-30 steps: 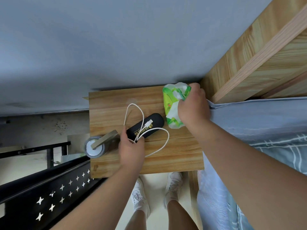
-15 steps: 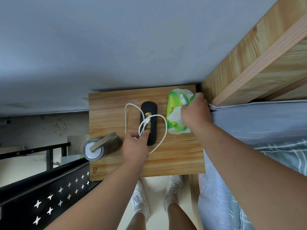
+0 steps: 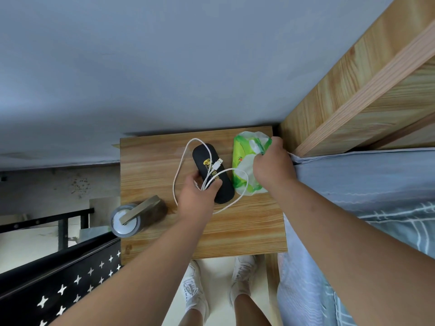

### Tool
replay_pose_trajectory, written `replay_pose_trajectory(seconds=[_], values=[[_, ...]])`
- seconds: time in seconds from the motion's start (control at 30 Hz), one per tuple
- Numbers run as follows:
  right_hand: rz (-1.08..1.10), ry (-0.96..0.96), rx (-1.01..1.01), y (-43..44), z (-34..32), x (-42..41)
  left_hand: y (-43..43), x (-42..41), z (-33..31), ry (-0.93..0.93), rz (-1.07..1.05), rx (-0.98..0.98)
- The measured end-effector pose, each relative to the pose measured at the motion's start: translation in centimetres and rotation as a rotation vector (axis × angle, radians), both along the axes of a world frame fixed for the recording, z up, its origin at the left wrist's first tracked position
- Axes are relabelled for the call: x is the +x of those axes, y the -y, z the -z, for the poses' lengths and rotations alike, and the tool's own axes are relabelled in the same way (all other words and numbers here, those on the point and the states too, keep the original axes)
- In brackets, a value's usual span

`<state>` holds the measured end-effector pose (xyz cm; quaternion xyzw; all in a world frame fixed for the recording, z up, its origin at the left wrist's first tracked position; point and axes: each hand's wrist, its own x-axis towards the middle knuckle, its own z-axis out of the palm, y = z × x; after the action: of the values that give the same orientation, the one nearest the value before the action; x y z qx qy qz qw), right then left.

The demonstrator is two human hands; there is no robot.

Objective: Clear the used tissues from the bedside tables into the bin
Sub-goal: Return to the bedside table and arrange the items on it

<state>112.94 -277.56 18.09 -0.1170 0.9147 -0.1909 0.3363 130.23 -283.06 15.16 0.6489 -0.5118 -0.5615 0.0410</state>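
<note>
A wooden bedside table (image 3: 235, 231) stands between a grey wall and a bed. On it lies a black oblong case (image 3: 207, 161) with a white USB cable (image 3: 181, 165) looped over it. My left hand (image 3: 197, 201) grips the near end of the case together with strands of the cable. At the table's right edge lies a green and white tissue pack (image 3: 242, 161); my right hand (image 3: 273, 168) is closed on its right side. No loose used tissue and no bin show in view.
A roll of grey tape (image 3: 127, 220) lies at the table's left edge. A black metal frame with star cut-outs (image 3: 58, 285) stands to the left. The bed (image 3: 364, 196) and its wooden headboard (image 3: 353, 85) are on the right. My feet (image 3: 219, 290) stand before the table.
The black case was turned from slanted to nearly upright and pushed toward the wall by my left hand. My right hand set the tissue pack down flat at the table's right edge.
</note>
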Motion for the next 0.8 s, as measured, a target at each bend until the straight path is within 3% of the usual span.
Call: replay_pose_trajectory(seconds=[0.47, 0.63, 0.8], values=[[0.102, 0.02, -0.101, 1.0, -0.1, -0.9, 3.0, -4.2, -0.9, -0.245, -0.084, 0.202], [0.1, 0.023, -0.138, 1.1, 0.2, -0.8, 3.0, -5.0, -0.4, -0.172, -0.01, 0.123], [-0.054, 0.031, -0.09, 0.0, 1.0, -0.3, 3.2, -4.9, 0.1, -0.092, 0.085, 0.054]])
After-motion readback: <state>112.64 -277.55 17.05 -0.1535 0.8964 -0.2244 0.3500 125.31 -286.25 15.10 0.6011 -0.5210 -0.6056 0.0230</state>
